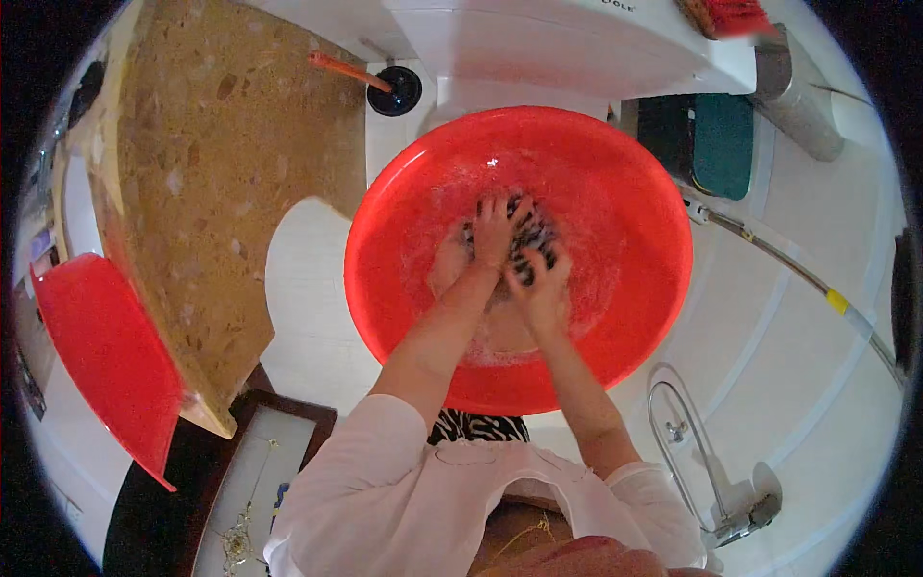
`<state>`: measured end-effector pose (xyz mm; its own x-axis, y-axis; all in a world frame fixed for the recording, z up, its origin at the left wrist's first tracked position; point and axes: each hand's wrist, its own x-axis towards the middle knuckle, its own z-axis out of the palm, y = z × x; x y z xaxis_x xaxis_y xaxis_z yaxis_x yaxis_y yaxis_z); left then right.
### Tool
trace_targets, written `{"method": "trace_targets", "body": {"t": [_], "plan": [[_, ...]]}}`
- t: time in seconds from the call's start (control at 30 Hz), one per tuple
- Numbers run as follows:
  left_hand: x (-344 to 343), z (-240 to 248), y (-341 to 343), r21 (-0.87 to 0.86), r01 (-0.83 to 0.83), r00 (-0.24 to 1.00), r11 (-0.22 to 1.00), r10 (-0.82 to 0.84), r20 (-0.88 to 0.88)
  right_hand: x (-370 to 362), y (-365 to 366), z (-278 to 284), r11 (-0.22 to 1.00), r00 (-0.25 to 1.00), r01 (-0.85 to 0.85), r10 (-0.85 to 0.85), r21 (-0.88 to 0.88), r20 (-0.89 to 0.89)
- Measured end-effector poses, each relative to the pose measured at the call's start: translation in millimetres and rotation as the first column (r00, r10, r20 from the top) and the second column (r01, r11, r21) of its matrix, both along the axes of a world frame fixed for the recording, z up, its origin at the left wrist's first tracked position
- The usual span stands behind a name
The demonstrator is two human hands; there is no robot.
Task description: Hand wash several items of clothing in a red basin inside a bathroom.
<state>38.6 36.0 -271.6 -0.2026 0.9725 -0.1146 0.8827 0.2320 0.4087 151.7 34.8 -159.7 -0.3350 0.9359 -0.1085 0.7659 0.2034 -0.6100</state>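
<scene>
A large red basin (646, 231) holds sudsy water, with foam around its inside. In the middle of the water is a wet cloth with a black-and-white pattern (528, 234), partly covered by my hands and slightly blurred. My left hand (493, 233) lies over the left side of the cloth, fingers closed on it. On its lower right, my right hand (544, 286) grips the cloth with curled fingers. Both forearms reach in over the near rim. The undersides of the fingers and the cloth's full shape are hidden.
Left of the basin stands a brown speckled counter (231, 144), with a red plastic piece (111, 356) beyond it. Behind are a plunger (394, 89) and a white fixture (577, 48). At right are a dark green bin (723, 144), a metal pole (793, 274) and a faucet (745, 519).
</scene>
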Motion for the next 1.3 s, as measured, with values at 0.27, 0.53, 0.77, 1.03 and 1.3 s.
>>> {"method": "trace_targets", "body": {"t": [0.27, 0.53, 0.77, 1.03, 1.3], "plan": [[6, 33, 21, -0.261, 0.102, 0.995, 0.960, -0.096, 0.033, 10, 29, -69, 0.996, 0.998, 0.059, -0.058, 0.073, -0.015], [4, 66, 16, -0.148, 0.025, 1.000, 0.989, -0.023, 0.018, 13, 96, -64, 0.994, 0.899, -0.092, 0.105, -0.050, 0.425], [-5, 105, -88, -0.253, -0.260, 0.899, 0.932, 0.329, 0.289, 66, 109, 9, 0.829, 0.842, 0.536, -0.514, -0.157, 0.162], [-10, -11, -212, -0.672, -0.119, 0.961, 0.731, 0.255, 0.107, 75, 68, 243, 0.828, 0.762, 0.477, -0.557, -0.294, -0.330], [-16, 189, -97, -0.235, 0.188, 0.904, 0.954, -0.075, 0.421, 79, 36, 300, 0.798, 0.519, 0.270, -0.592, -0.539, -0.617]]}}
